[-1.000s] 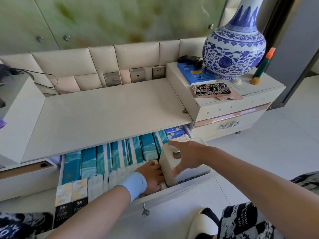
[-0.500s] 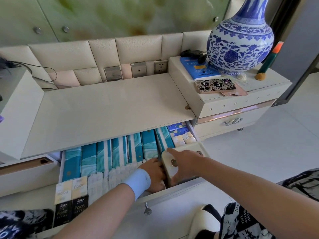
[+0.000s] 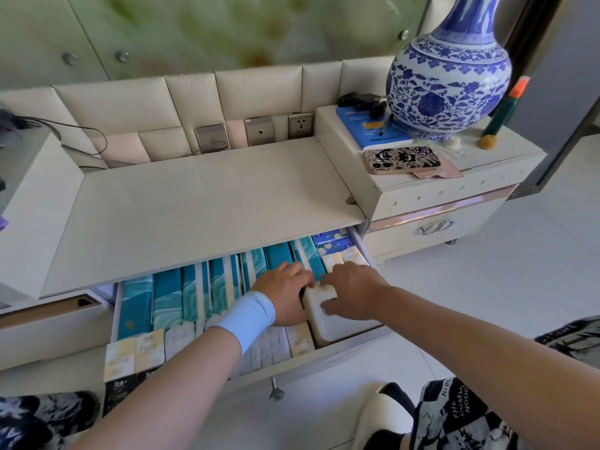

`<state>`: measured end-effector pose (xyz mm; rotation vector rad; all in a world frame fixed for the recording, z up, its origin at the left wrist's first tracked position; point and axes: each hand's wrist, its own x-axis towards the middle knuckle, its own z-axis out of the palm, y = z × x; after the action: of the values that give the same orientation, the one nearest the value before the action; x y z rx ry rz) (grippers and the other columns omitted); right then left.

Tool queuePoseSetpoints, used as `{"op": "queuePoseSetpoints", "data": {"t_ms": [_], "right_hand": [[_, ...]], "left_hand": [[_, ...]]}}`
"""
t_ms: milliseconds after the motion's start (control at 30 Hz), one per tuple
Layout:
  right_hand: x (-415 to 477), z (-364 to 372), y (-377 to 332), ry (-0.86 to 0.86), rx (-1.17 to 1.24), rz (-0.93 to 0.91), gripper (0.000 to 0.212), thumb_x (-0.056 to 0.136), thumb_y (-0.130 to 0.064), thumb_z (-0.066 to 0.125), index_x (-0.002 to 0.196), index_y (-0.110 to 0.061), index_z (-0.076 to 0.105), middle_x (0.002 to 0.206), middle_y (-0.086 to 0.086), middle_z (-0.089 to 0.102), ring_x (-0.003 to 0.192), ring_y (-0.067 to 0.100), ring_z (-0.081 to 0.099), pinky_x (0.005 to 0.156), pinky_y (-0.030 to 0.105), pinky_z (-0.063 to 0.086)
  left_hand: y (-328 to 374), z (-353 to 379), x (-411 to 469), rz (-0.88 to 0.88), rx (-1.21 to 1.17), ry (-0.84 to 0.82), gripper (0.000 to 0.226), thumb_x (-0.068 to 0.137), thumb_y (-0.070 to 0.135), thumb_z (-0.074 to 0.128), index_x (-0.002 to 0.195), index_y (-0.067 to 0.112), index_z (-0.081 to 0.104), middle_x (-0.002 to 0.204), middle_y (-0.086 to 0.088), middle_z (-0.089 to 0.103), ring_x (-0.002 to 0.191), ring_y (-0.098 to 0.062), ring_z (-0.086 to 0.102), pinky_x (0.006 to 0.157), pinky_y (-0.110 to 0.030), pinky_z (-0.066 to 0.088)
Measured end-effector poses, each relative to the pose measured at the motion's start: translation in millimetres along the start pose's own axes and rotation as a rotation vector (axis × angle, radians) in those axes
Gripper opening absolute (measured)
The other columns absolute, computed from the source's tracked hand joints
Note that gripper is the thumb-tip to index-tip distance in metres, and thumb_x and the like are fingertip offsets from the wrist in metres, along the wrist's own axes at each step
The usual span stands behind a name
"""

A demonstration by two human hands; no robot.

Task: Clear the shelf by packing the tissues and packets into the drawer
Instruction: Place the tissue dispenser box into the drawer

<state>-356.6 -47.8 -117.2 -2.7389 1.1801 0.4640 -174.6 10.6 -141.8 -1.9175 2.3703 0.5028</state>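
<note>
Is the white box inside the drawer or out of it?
In. The white box sits in the right front corner of the drawer beside the packets, the right hand resting on top.

Arms outstretched, left hand (image 3: 285, 295) close beside right hand (image 3: 352, 292), palms down.

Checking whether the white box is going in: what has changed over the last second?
The white box, earlier tilted and sticking up, has sunk low into the drawer under the right hand. The left hand stays beside it, against the teal tissue packs.
</note>
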Motion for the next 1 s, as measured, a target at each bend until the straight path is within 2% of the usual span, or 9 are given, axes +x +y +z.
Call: {"op": "queuePoseSetpoints", "data": {"t_ms": [100,167,367,467,567,667,767,900,1000], "right_hand": [[-6.4,15.8,-4.3,-0.107,0.028,-0.046,0.082,0.084,-0.064,0.056,0.151,-0.033,0.021,0.15,0.007,0.03,0.137,0.03,0.031,0.107,0.05,0.038],[-8.8,23.0,-5.6,-0.189,0.086,-0.016,0.089,0.085,-0.061,0.059,0.153,-0.032,0.009,0.156,0.006,0.017,0.144,0.03,0.017,0.111,0.054,0.034],[-19.4,7.6,-14.4,-0.078,0.082,-0.14,0.085,0.088,-0.075,0.04,0.155,-0.027,0.017,0.163,0.007,0.012,0.149,0.028,0.013,0.118,0.05,0.023],[-27.8,3.2,-26.7,-0.15,0.101,-0.257,0.102,0.077,-0.082,0.05,0.156,-0.031,0.011,0.165,0.002,0.003,0.151,0.024,0.004,0.121,0.05,0.013],[-30.6,8.4,-40.1,-0.194,0.026,-0.329,0.111,0.072,-0.075,0.066,0.157,-0.032,0.008,0.166,0.001,-0.003,0.152,0.024,-0.002,0.122,0.049,0.007],[-24.6,13.9,-47.6,-0.138,-0.087,-0.344,0.108,0.072,-0.067,0.071,0.156,-0.032,0.012,0.165,0.005,0.001,0.151,0.026,0.004,0.121,0.049,0.01],[-16.3,11.3,-46.0,-0.145,-0.151,-0.286,0.116,0.067,-0.075,0.069,0.157,-0.031,0.011,0.166,0.003,0.001,0.152,0.025,0.004,0.121,0.052,0.007],[-15.2,6.0,-47.0,-0.103,-0.193,-0.25,0.107,0.071,-0.076,0.063,0.156,-0.03,0.016,0.165,0.003,0.005,0.15,0.026,0.011,0.12,0.052,0.011],[-16.2,4.4,-49.3,-0.019,-0.195,-0.185,0.094,0.075,-0.075,0.058,0.15,-0.026,0.03,0.156,0.007,0.028,0.139,0.028,0.033,0.114,0.049,0.027]], "left_hand": [[-4.6,5.4,-9.7,-0.081,0.144,-0.282,0.11,0.067,0.051,0.077,0.15,0.042,0.006,0.155,0.001,0.012,0.142,-0.029,0.015,0.104,-0.05,0.04],[-5.5,11.5,-14.5,-0.103,0.121,-0.297,0.119,0.069,0.051,0.079,0.152,0.038,-0.004,0.157,0.001,0.009,0.144,-0.03,0.013,0.106,-0.051,0.039],[-17.1,8.3,-31.6,-0.136,0.025,-0.163,0.091,0.084,0.053,0.064,0.154,0.027,0.012,0.158,0.002,0.015,0.144,-0.024,0.019,0.11,-0.045,0.035],[-24.0,-2.3,-52.2,-0.247,0.019,-0.209,0.087,0.077,0.061,0.065,0.147,0.026,0.027,0.151,0.001,0.021,0.139,-0.024,0.023,0.106,-0.046,0.038],[-30.4,-10.1,-81.5,-0.377,0.035,-0.363,0.083,0.07,0.066,0.068,0.136,0.027,0.036,0.138,0.001,0.029,0.129,-0.025,0.031,0.099,-0.044,0.042],[-36.9,-11.3,-107.0,-0.434,-0.003,-0.519,0.088,0.066,0.079,0.062,0.137,0.033,0.041,0.144,0.001,0.029,0.131,-0.025,0.035,0.103,-0.044,0.04],[-37.5,-13.3,-122.4,-0.417,-0.087,-0.518,0.105,0.061,0.08,0.067,0.149,0.037,0.028,0.153,0.005,0.019,0.141,-0.023,0.028,0.112,-0.044,0.033],[-40.5,-8.3,-134.4,-0.345,0.015,-0.394,0.097,0.066,0.064,0.074,0.148,0.035,0.03,0.152,0.009,0.023,0.139,-0.017,0.029,0.11,-0.041,0.036],[-47.8,-6.8,-137.0,-0.352,0.049,-0.27,0.086,0.07,0.066,0.068,0.144,0.036,0.037,0.148,0.01,0.032,0.134,-0.016,0.037,0.105,-0.039,0.04]]}}
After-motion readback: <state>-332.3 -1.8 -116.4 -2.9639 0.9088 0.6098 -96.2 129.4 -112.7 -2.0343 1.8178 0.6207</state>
